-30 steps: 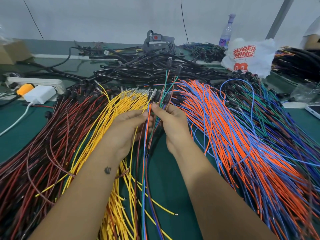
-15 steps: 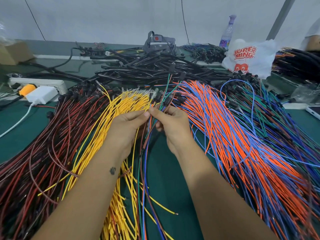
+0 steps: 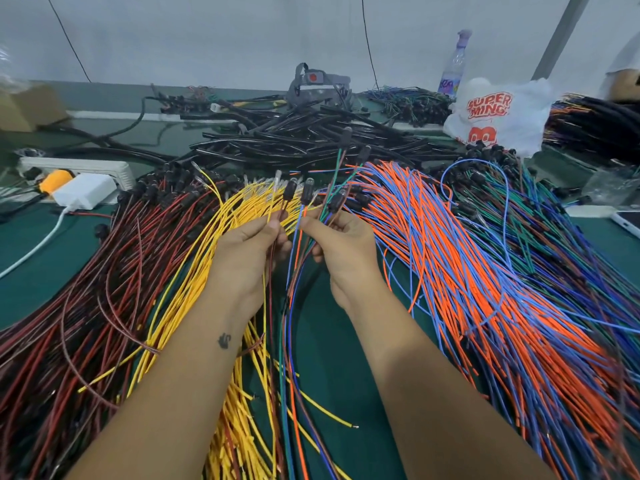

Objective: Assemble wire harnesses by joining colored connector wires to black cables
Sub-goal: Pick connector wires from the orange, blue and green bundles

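Over the green table my left hand [image 3: 247,251] pinches a yellow and a dark red connector wire just below their small black connectors [image 3: 289,190]. My right hand [image 3: 341,244] pinches a small bundle of blue, orange and green connector wires [image 3: 294,271], whose connectors stand up above its fingers. The held wires trail down between my forearms. Fanned piles lie around: red and black wires [image 3: 86,278] left, yellow wires [image 3: 207,244] under my left hand, orange and blue wires [image 3: 467,271] right. A heap of black cables [image 3: 304,140] lies behind them.
A white power strip [image 3: 74,166] with a white adapter [image 3: 85,192] and an orange plug sits at the left. A white plastic bag [image 3: 498,116] and a bottle [image 3: 453,69] stand at the back right. Green and blue wires [image 3: 561,230] cover the far right. A phone edge [image 3: 627,221] shows there.
Both hands have drawn slightly apart, splitting the held wires into two groups. The yellow and dark red wires stay with my left hand, the blue, orange and green ones with my right.
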{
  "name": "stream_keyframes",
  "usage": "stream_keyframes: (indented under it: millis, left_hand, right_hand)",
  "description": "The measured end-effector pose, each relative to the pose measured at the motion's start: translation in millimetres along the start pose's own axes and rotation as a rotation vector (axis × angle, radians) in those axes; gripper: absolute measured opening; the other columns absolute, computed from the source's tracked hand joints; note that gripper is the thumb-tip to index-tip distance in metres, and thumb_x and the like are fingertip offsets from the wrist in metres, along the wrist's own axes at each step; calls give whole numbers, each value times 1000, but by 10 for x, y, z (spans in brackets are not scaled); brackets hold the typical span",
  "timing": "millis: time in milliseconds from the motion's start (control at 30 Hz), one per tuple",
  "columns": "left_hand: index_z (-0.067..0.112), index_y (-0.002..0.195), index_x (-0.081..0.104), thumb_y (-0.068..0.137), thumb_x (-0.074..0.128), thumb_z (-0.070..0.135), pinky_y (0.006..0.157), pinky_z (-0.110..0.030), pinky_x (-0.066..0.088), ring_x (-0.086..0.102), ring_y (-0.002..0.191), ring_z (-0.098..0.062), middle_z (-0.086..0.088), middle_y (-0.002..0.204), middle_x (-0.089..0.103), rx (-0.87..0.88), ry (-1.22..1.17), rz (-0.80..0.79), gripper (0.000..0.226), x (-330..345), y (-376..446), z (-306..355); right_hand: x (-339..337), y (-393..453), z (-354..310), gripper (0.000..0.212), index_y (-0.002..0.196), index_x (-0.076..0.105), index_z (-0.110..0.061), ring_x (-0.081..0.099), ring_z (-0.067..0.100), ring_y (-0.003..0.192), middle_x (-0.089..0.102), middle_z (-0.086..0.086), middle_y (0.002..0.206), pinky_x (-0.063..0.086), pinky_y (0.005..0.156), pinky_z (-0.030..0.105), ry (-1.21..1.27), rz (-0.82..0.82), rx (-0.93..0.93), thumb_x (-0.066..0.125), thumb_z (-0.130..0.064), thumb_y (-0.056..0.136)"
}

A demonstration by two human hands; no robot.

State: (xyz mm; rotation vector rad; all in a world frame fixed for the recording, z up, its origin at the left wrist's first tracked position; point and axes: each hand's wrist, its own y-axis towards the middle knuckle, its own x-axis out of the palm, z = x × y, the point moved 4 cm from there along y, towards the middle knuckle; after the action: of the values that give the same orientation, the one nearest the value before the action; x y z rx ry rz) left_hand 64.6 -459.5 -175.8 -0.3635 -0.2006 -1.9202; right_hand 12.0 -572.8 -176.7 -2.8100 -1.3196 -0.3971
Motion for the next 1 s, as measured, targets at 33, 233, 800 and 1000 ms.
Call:
stream_keyframes:
  millis: [33,233,800,1000]
  left_hand:
    - [11,87,68,97,51,8,53,-13,49,53,52,-6,4,58,55,-12,-3,-22,21,14,3,-7]
    - [20,92,71,98,49,5,55,-14,50,63,58,-4,7,72,72,6,151,-147,27,110,-55,-17]
    - [7,103,70,101,47,20,68,-26,57,69,75,-21,-14,88,73,16,224,-95,27,134,-85,30]
    - [17,126,60,98,44,47,106,-44,41,58,118,-24,-9,125,64,-54,293,-105,44,112,-40,-34]
  right_hand:
    - [-15,5,-5,18,74,66,-19,41,4,39,55,-10,54,36,41,15,19,19,7,70,-4,83]
    - [-31,-1,-28,17,75,65,-16,42,4,39,54,-2,57,36,41,16,31,41,7,67,-2,84]
    - [9,-25,-17,14,80,70,-19,44,4,43,59,-6,58,39,43,17,5,32,-29,71,-6,84]
    - [7,-29,-38,15,81,70,-17,50,-5,48,62,-12,59,39,51,8,10,16,-63,72,-2,83]
